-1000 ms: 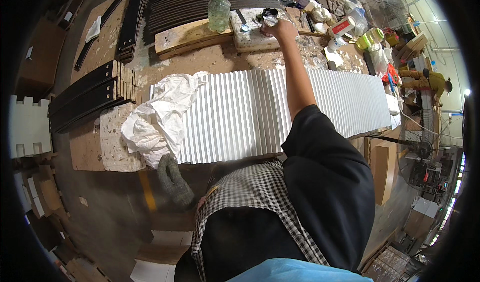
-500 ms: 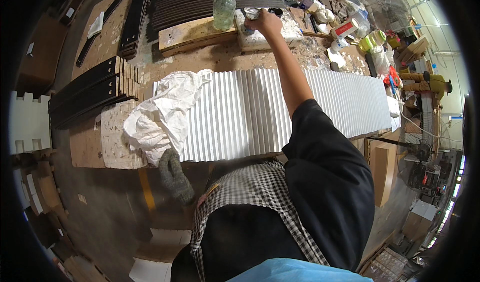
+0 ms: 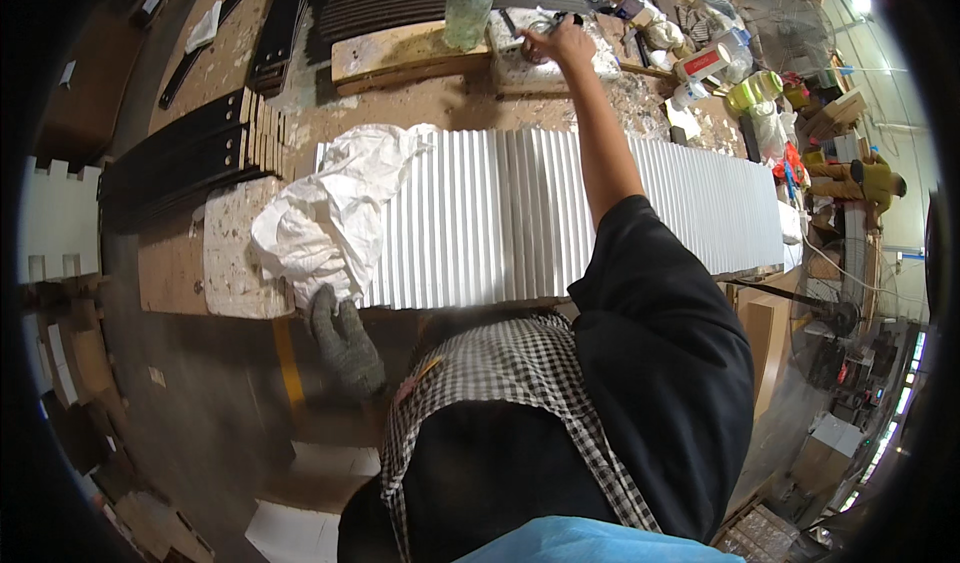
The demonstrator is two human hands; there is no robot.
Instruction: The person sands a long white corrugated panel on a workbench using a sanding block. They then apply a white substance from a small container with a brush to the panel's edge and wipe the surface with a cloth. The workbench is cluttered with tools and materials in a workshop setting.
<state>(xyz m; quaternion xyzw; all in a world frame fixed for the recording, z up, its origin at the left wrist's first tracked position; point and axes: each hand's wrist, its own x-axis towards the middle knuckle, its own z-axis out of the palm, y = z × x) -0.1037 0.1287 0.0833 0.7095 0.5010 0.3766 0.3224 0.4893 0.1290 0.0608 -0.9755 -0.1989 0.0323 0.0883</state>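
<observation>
My right hand, bare, reaches far across the bench to a paint-spattered white block. Its fingers are bent around something small and round there, too hidden to name. A dark narrow piece lies just left of the fingers. My left hand, in a dark grey knitted glove, hangs at the bench's near edge with thumb and fingers apart. Nothing shows in it. Right beside its fingertips hangs a crumpled white cloth, draped over the left end of a row of white ridged strips.
A clear bottle with a green cap stands by a wooden block. Black boards are stacked at left. Cluttered containers and bags fill the far right, near a fan. Another person is at the right.
My right hand has shifted slightly right over the white block, uncovering the dark narrow piece. My left glove's fingers have spread apart beside the cloth. The whole view has moved a little.
</observation>
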